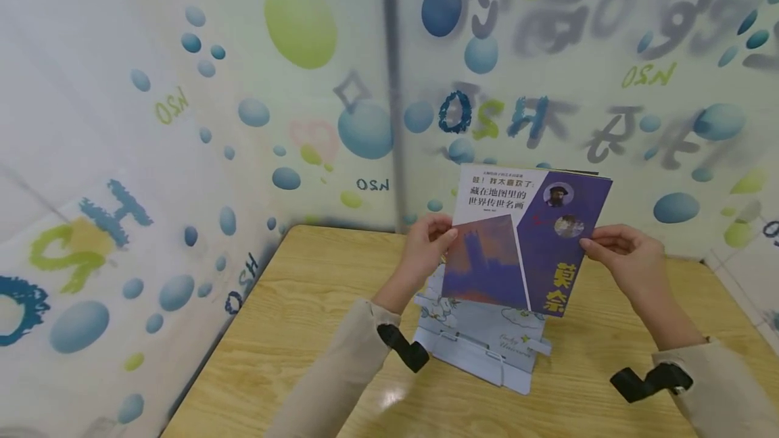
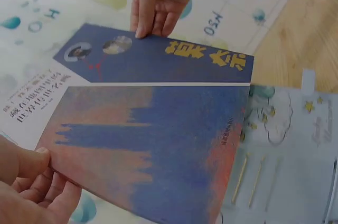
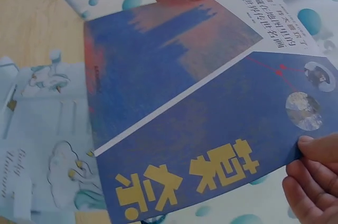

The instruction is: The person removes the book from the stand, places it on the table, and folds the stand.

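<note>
A thin book with a white, purple and painted cover is held up by both hands, tilted, its front cover facing the head camera. My left hand pinches its left edge between thumb and fingers. On the opposite edge, my right hand grips it the same way, thumb on the cover. Below and behind the book stands a pale blue book stand with a unicorn print and wire clips at its foot. The book hides the stand's upper part.
The stand rests on a wooden table. Pale curtain-like panels with blue and green dots and mirrored lettering enclose the table at the back and left. Black straps hang at both sleeves.
</note>
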Demonstrator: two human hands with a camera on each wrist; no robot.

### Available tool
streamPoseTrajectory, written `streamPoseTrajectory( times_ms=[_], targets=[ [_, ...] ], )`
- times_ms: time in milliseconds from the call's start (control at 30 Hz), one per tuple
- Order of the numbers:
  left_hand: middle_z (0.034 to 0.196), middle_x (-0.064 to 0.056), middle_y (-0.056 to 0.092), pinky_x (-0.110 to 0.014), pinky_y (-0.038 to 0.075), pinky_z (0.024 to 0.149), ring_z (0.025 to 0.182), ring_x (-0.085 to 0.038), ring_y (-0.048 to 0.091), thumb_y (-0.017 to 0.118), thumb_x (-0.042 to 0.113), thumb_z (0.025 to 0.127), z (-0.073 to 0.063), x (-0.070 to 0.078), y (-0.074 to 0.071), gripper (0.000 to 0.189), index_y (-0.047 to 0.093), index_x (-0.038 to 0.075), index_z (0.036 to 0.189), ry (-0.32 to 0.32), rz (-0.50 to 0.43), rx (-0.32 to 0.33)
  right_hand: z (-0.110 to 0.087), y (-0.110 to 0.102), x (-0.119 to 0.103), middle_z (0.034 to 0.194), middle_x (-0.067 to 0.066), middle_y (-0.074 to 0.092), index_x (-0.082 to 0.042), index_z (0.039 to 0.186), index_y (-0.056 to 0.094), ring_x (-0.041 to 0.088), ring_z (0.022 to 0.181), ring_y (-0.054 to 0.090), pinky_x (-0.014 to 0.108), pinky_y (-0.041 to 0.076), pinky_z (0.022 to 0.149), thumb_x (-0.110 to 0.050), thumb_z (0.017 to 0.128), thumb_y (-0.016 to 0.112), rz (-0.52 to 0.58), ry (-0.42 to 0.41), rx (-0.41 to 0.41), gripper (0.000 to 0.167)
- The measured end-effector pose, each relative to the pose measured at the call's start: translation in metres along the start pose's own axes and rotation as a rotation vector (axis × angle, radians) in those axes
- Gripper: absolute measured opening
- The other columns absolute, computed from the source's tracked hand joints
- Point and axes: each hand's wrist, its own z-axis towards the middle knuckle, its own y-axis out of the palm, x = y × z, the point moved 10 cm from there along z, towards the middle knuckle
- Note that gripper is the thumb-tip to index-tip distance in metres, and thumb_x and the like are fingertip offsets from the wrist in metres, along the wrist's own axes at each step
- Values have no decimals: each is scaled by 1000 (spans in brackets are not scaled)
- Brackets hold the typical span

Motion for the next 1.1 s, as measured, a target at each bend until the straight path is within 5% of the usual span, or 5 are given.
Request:
streamPoseTrajectory(
  times_ms=[267, 533, 800, 1100],
  targets=[
    [85, -12, 61, -26, 52, 64, 69, -10, 54, 58, -1, 88, -9, 0, 41, 16, 58, -8, 102, -71, -101, -40, -3, -39, 12, 73, -16, 63, -19, 91, 64, 0, 66, 61, 11, 46, 60, -12, 84, 67, -16, 65, -36, 10],
    [81, -7, 61, -25, 52, 61, 65, -7, 55, 59, -1, 87, -19, -12, 85, 15, 59, -7, 101, -156, -194, -66, -8, -78, 31, 76, -28, 56, -17, 97, 57, -8, 67, 53, 14, 41, 59, -27, 86, 65, -317, 95, -19, 17],
    [74, -4, 61, -25, 51, 57, 61, -8, 54, 62, -4, 84, -29, -25, 128, 11, 63, -3, 94, -232, -221, -35, -17, -112, 54, 74, -23, 56, -21, 93, 56, -4, 65, 54, 11, 42, 57, -17, 89, 61, -278, 92, -21, 8],
    [71, -1, 56, -28, 52, 55, 58, -10, 52, 62, -7, 82, -48, -45, 164, 11, 58, 0, 90, -307, -244, -25, -27, -136, 93, 72, -15, 52, 11, 103, 45, 1, 61, 53, 18, 45, 56, -18, 92, 55, -414, 187, -101, 32]
  ],
)
